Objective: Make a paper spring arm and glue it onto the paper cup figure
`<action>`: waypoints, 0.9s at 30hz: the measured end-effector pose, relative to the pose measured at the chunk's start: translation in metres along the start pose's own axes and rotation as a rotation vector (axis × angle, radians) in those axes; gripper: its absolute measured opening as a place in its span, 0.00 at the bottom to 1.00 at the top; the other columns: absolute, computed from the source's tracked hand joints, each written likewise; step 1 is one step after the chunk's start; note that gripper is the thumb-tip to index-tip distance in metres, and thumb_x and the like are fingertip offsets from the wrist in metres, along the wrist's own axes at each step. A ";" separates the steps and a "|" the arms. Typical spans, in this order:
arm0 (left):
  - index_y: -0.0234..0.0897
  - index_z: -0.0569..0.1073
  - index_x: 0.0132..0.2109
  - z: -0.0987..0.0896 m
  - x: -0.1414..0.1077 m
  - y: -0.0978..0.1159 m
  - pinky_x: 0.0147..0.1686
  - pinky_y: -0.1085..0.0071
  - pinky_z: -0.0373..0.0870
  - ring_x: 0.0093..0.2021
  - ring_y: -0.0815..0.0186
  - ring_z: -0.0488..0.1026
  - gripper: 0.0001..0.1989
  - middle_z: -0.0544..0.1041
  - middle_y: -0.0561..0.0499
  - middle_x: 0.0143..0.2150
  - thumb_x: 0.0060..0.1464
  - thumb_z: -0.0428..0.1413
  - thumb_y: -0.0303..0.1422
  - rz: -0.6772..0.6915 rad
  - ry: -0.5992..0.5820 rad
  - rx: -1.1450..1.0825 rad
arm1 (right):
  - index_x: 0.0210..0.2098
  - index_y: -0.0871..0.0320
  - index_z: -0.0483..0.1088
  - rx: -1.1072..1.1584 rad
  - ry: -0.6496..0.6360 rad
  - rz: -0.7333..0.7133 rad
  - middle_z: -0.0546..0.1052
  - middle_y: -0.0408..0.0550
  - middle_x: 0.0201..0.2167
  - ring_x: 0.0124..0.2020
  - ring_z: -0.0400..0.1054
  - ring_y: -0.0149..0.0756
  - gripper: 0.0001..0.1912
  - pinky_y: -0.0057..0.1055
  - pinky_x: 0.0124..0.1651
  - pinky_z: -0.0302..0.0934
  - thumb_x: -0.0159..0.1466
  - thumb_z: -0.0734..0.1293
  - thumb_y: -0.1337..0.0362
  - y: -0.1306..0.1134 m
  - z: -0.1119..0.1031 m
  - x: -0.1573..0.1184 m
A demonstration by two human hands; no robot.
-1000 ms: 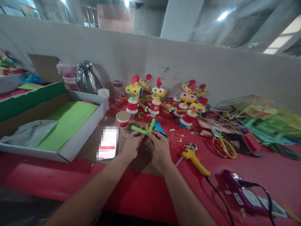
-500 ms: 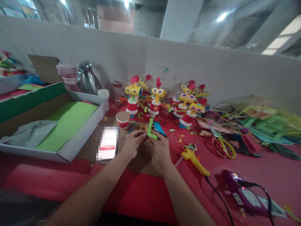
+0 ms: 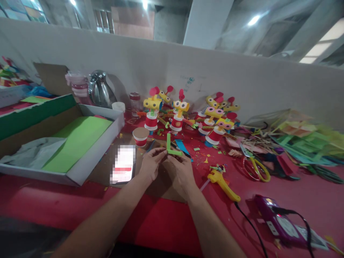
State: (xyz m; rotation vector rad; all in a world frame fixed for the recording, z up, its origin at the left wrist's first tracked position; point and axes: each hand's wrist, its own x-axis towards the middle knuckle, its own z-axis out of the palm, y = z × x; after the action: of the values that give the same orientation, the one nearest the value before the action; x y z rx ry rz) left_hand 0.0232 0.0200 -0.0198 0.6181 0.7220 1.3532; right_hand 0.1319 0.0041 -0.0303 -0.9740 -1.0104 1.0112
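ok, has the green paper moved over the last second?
Yes, rightward: one end of the green paper stuck out left toward the brown-topped cup; now its ends point up and right in the view.

Your bare left forearm (image 3: 107,215) comes in from seven o'clock, slanting between one and two; your bare right forearm (image 3: 211,222) rises from five o'clock and points to eleven. Both wrists run nearly straight. Your bare left hand (image 3: 149,166) and your bare right hand (image 3: 180,171) come together just to six o'clock of the view's centre, fingers bent, tips pinched and close to each other, palms apart.
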 end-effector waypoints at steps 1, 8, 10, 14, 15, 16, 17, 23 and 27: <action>0.31 0.77 0.35 0.000 0.000 0.000 0.42 0.67 0.72 0.35 0.64 0.77 0.18 0.79 0.49 0.31 0.33 0.71 0.30 0.003 0.010 0.000 | 0.39 0.52 0.79 0.011 -0.004 0.004 0.81 0.46 0.38 0.46 0.72 0.43 0.14 0.44 0.54 0.63 0.52 0.73 0.59 0.000 0.001 -0.001; 0.30 0.77 0.34 0.005 -0.003 -0.001 0.50 0.62 0.71 0.38 0.63 0.78 0.15 0.80 0.46 0.32 0.35 0.69 0.27 -0.043 0.043 -0.062 | 0.36 0.56 0.78 0.023 0.059 0.049 0.81 0.48 0.37 0.41 0.73 0.40 0.14 0.40 0.50 0.65 0.54 0.72 0.55 -0.002 0.004 -0.002; 0.30 0.78 0.35 0.005 -0.002 -0.001 0.50 0.62 0.71 0.38 0.62 0.78 0.16 0.81 0.45 0.32 0.35 0.69 0.27 -0.056 0.038 -0.069 | 0.35 0.56 0.77 0.036 0.081 0.041 0.81 0.47 0.36 0.40 0.72 0.38 0.12 0.38 0.49 0.65 0.53 0.73 0.57 -0.002 0.005 -0.001; 0.31 0.78 0.36 0.003 -0.002 -0.001 0.50 0.63 0.71 0.38 0.62 0.79 0.16 0.81 0.45 0.33 0.36 0.69 0.27 -0.066 0.013 -0.068 | 0.35 0.56 0.76 0.056 0.136 -0.006 0.79 0.45 0.35 0.36 0.71 0.35 0.11 0.36 0.46 0.65 0.52 0.73 0.60 -0.003 0.005 -0.001; 0.31 0.78 0.36 0.002 -0.001 -0.001 0.50 0.63 0.71 0.38 0.63 0.78 0.15 0.81 0.45 0.34 0.36 0.69 0.26 -0.069 0.009 -0.065 | 0.34 0.57 0.76 0.055 0.135 -0.007 0.79 0.45 0.34 0.36 0.71 0.35 0.11 0.36 0.45 0.65 0.52 0.73 0.61 -0.003 0.005 0.000; 0.31 0.79 0.36 0.002 -0.001 0.000 0.49 0.64 0.71 0.38 0.63 0.78 0.15 0.81 0.45 0.34 0.36 0.69 0.26 -0.074 0.006 -0.060 | 0.34 0.57 0.76 0.052 0.130 -0.011 0.79 0.45 0.33 0.35 0.71 0.35 0.11 0.35 0.45 0.65 0.52 0.73 0.61 -0.002 0.005 0.000; 0.31 0.79 0.36 0.001 -0.001 0.000 0.49 0.65 0.71 0.37 0.64 0.78 0.15 0.81 0.45 0.34 0.36 0.69 0.26 -0.078 0.007 -0.054 | 0.33 0.57 0.75 0.044 0.126 -0.017 0.78 0.45 0.33 0.35 0.70 0.35 0.10 0.35 0.44 0.65 0.52 0.73 0.60 -0.002 0.005 0.000; 0.31 0.80 0.32 0.001 -0.002 0.001 0.43 0.69 0.73 0.33 0.68 0.76 0.13 0.80 0.47 0.31 0.36 0.70 0.30 -0.048 0.063 -0.009 | 0.31 0.56 0.74 -0.039 0.102 -0.064 0.76 0.43 0.31 0.33 0.69 0.34 0.09 0.33 0.41 0.65 0.52 0.74 0.60 0.001 0.003 0.000; 0.31 0.80 0.32 0.001 -0.002 0.001 0.40 0.70 0.72 0.32 0.67 0.76 0.13 0.80 0.47 0.30 0.35 0.70 0.31 -0.046 0.080 -0.005 | 0.31 0.56 0.74 0.022 0.070 -0.011 0.76 0.42 0.29 0.32 0.69 0.34 0.10 0.33 0.40 0.65 0.51 0.74 0.60 0.001 0.003 0.000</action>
State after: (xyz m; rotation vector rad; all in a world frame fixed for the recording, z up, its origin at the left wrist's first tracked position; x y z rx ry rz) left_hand 0.0237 0.0185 -0.0182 0.5426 0.7925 1.3428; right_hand 0.1283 0.0047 -0.0310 -0.9786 -0.9444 0.9712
